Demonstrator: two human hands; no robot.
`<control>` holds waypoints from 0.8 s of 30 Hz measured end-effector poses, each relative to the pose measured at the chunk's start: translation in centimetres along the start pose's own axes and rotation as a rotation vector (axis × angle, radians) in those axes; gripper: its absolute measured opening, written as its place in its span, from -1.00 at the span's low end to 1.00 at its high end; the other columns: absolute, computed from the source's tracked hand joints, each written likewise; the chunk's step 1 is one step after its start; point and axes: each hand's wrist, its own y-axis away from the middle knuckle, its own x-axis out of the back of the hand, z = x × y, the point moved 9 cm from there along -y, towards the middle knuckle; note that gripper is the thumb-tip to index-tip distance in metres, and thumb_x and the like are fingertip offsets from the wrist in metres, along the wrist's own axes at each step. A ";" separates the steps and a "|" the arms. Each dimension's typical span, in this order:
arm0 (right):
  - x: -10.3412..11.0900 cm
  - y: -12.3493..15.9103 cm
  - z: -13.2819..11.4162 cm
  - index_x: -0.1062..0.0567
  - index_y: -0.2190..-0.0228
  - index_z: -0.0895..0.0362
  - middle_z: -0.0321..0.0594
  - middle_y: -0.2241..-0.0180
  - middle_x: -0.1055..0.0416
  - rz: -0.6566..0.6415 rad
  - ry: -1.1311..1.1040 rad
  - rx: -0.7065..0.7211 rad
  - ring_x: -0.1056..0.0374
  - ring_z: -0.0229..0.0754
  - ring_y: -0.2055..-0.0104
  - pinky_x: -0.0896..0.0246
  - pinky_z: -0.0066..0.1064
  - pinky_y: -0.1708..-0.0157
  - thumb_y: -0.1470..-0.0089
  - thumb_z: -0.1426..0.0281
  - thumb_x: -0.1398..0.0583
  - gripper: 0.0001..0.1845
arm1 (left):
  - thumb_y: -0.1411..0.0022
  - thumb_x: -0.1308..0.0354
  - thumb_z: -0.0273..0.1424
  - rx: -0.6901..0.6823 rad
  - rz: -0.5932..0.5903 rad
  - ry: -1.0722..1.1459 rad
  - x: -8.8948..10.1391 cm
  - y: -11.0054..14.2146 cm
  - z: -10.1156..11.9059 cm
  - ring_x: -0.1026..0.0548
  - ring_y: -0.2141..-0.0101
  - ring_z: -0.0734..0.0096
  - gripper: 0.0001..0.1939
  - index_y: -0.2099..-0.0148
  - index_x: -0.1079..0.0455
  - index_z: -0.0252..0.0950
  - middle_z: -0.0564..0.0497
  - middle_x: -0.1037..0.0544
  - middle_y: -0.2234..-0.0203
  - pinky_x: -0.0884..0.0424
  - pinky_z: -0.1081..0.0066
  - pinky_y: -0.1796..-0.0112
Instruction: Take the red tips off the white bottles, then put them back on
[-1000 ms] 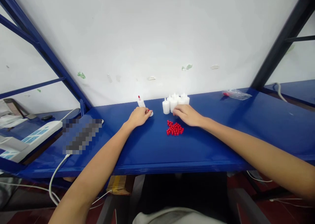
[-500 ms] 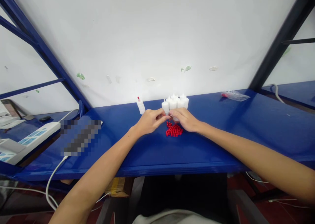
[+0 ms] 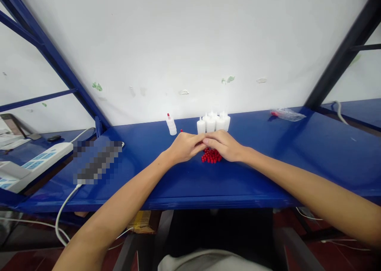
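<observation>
Red caps [image 3: 212, 156] lie in a loose heap on the blue bench [image 3: 208, 187], as our head view shows, partly covered by our right hand [image 3: 225, 144]. Our left hand [image 3: 184, 146] meets it just left of the heap's far edge, fingertips touching, thumbs drawn in — both grips look narrow, but the fingers hide whatever may be between them, so we cannot tell if either holds anything. Just beyond our hands stands a close cluster of white bottles [image 3: 210, 124], upright, their nozzles bare. One red-capped bottle [image 3: 171, 124] stands apart to the left, near the wall [image 3: 190, 36]; between it and our left hand a small red tip [image 3: 181, 130] peeks out. Well off to the right we see a clear plastic bag [image 3: 288, 114] — something red inside
</observation>
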 end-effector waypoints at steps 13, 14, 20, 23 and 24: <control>0.1 -0.1 0.0 -0.37 0.47 0.13 -0.32 0.56 -0.29 0.015 0.028 -0.027 -0.17 -0.24 0.49 0.03 -0.40 0.43 -0.02 0.37 -0.02 -0.84 | -0.40 0.03 -0.29 -0.023 0.035 0.013 -0.8 0.3 0.3 -0.40 0.59 0.48 -0.76 0.27 -0.35 -0.28 0.07 -0.48 0.58 -0.15 0.47 0.51; 0.1 0.0 0.0 -0.40 0.43 0.13 -0.31 0.55 -0.31 0.023 0.033 -0.031 -0.18 -0.23 0.48 0.03 -0.40 0.43 -0.03 0.37 -0.02 -0.82 | -0.40 0.03 -0.30 -0.031 0.040 0.009 -0.8 0.3 0.4 -0.39 0.59 0.48 -0.77 0.27 -0.34 -0.28 0.07 -0.47 0.58 -0.14 0.47 0.51; 0.0 0.0 -0.2 -0.41 0.16 0.13 -0.33 0.53 -0.34 0.029 0.052 -0.031 -0.20 -0.21 0.49 0.02 -0.39 0.42 -0.14 0.31 -0.02 -0.71 | -0.40 0.06 -0.35 0.030 -0.038 0.081 -1.0 0.1 0.0 -0.32 0.61 0.52 -0.78 0.29 -0.31 -0.28 0.11 -0.40 0.61 -0.13 0.50 0.51; 0.8 -0.1 1.0 -0.31 -0.02 0.11 -0.35 0.51 -0.35 0.076 0.051 -0.064 -0.24 -0.18 0.46 -0.01 -0.36 0.38 -0.23 0.19 0.00 -0.60 | -0.41 0.06 -0.27 0.203 0.010 0.152 0.6 0.1 -2.5 -0.28 0.61 0.55 -0.74 0.30 -0.31 -0.28 0.13 -0.37 0.61 -0.15 0.52 0.49; 1.2 -0.2 1.6 -0.28 -0.05 0.11 -0.33 0.50 -0.35 0.106 0.062 -0.085 -0.26 -0.16 0.44 -0.03 -0.35 0.35 -0.25 0.17 0.02 -0.58 | -0.41 0.05 -0.22 0.295 0.070 0.150 1.6 0.3 -3.9 -0.27 0.61 0.55 -0.70 0.32 -0.31 -0.28 0.14 -0.35 0.62 -0.15 0.51 0.50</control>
